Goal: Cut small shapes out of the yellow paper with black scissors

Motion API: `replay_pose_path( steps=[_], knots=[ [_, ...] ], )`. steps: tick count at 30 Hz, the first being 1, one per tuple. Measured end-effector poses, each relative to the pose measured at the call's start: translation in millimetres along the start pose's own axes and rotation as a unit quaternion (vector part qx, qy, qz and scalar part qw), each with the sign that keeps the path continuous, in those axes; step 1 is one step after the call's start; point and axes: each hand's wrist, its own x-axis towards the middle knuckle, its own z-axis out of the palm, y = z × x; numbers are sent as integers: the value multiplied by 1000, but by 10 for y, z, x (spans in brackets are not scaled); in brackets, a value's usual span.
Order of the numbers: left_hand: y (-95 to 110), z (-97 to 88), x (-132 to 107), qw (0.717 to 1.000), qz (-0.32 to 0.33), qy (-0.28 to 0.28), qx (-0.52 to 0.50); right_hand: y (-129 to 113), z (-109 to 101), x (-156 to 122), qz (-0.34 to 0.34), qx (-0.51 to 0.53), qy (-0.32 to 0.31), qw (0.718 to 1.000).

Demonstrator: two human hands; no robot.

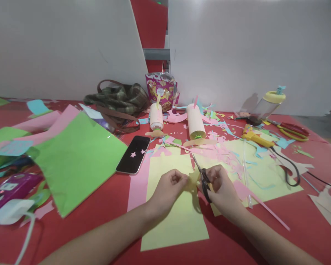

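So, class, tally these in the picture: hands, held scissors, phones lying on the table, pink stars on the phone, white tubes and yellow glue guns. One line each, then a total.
Left hand and right hand: 2
Held scissors: 1
Phone: 1
Pink stars: 2
White tubes: 2
Yellow glue gun: 1
Total: 9

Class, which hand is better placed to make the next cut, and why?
Probably the right hand: it holds the scissors, pointing forward, while the left hand has none.
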Motion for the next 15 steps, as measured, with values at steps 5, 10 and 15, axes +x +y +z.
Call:
replay_pose_path(
  steps=[5, 10, 15],
  knots=[
    [-1, 19, -19, 998, -10, -45, 43, -6, -12, 15, -7, 26, -6, 1000],
    [-24, 8, -36, 992, -61, -89, 60, 10, -27, 26, -9, 43, 1, 999],
    [-29, -6, -6, 989, -95, -116, 3, 9, -37, 32, -9, 39, 1, 999]
  ],
)
